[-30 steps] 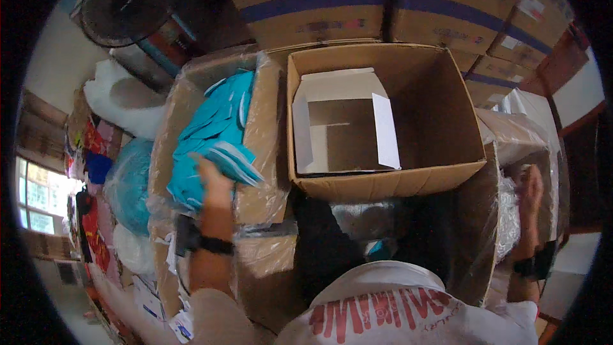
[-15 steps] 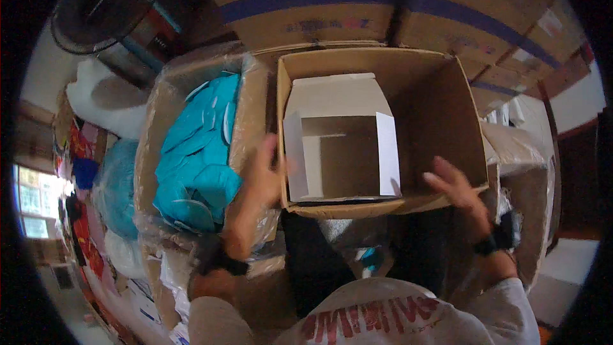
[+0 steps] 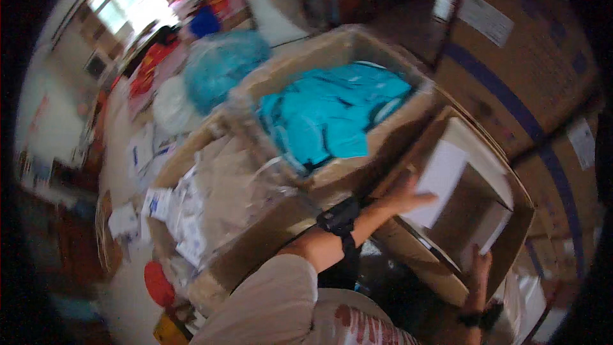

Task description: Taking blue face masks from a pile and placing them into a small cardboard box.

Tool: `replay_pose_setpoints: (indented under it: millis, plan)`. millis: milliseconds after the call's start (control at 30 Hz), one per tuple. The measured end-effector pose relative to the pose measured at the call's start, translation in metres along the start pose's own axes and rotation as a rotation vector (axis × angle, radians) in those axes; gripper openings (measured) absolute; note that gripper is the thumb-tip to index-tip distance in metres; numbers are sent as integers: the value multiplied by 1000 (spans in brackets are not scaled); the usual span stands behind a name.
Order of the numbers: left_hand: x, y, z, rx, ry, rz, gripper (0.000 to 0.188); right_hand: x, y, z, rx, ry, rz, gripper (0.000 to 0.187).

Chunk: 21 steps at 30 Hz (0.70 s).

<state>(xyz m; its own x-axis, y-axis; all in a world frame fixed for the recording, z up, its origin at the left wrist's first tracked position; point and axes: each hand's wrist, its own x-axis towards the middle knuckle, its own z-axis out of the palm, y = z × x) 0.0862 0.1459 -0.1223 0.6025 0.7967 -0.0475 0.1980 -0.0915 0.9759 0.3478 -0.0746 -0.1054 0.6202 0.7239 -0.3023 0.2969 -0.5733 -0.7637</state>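
Note:
An open white carton with its flaps up sits inside a larger brown cardboard box in front of me on the right. My left hand reaches over the brown box's left side, fingers stretched out beside the carton's white flap. By the near right corner of the carton is my right hand, its fingers apart and blurred; whether it touches the carton I cannot tell. To the left, turquoise cloth-like pieces with white edges fill a plastic-lined cardboard box.
Another open box, nearer on the left, holds brown and white packaging. Large taped cartons are stacked along the right. A turquoise plastic bag and a white bag lie beyond. A red round object is low at left.
My view has swung to the left and tilted, so the boxes appear farther right. My left hand has come from the brown box's left edge to the carton's flap; my right hand is nearer the carton.

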Motion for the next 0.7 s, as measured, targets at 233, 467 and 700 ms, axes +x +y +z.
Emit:
replay_pose_setpoints:
  millis: [233,467,700]
  plan:
    - [-120,79,-62,-179,313,174,61,-65,-133,-33,138,-51,-381,52]
    - [-280,30,-280,268,1139,-26,48,-148,-276,57,202,-332,-891,53]
    - [-510,44,-506,-658,1625,285,61,-139,-223,55,167,-389,-511,47]
